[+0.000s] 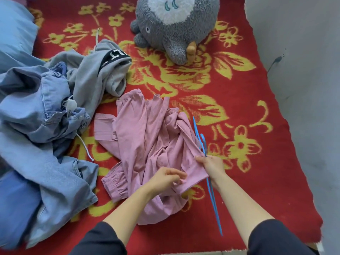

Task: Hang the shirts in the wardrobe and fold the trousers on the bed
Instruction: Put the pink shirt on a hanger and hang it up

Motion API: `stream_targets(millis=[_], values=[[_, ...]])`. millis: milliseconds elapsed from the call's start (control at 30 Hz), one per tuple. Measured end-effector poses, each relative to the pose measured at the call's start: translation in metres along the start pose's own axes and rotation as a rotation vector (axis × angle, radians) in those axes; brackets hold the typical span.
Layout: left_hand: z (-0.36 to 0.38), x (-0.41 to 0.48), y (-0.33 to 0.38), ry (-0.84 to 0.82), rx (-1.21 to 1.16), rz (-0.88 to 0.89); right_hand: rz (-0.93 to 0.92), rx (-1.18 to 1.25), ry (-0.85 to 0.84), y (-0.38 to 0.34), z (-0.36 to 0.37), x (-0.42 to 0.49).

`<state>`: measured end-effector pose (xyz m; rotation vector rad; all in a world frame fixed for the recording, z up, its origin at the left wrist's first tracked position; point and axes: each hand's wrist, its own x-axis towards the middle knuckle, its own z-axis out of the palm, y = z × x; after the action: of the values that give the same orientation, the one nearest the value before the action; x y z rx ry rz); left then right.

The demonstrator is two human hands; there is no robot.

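Note:
A crumpled pink shirt (pixel 147 144) with elastic cuffs lies in the middle of the red bed cover (pixel 248 100). My left hand (pixel 165 178) pinches a fold of its fabric near the hem. My right hand (pixel 211 167) grips a thin blue hanger (pixel 211 192) together with the shirt's edge; the hanger's hook sticks up beyond my fingers and its long side runs down past my wrist. A heap of blue denim garments (pixel 46 115) lies at the left, with a grey hoodie (pixel 103 70) beside it.
A grey plush toy (pixel 176 28) sits at the far side of the bed. A blue pillow (pixel 14 34) lies at the top left. A grey wall (pixel 303 89) borders the bed on the right. The bed's front edge is near my arms.

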<state>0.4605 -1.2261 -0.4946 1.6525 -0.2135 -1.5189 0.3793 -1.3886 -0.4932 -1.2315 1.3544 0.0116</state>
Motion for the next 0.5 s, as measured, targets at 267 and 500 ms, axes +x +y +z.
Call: stream_targets(millis=[267,500], values=[[0.001,0.007,0.026,-0.042,0.504,0.057,0.149,0.285,-0.13,-0.028,-0.031,-0.024],[0.047,-0.006,0.041,0.2,0.703,0.15,0.033,0.223,-0.14,-0.065,-0.049,-0.041]])
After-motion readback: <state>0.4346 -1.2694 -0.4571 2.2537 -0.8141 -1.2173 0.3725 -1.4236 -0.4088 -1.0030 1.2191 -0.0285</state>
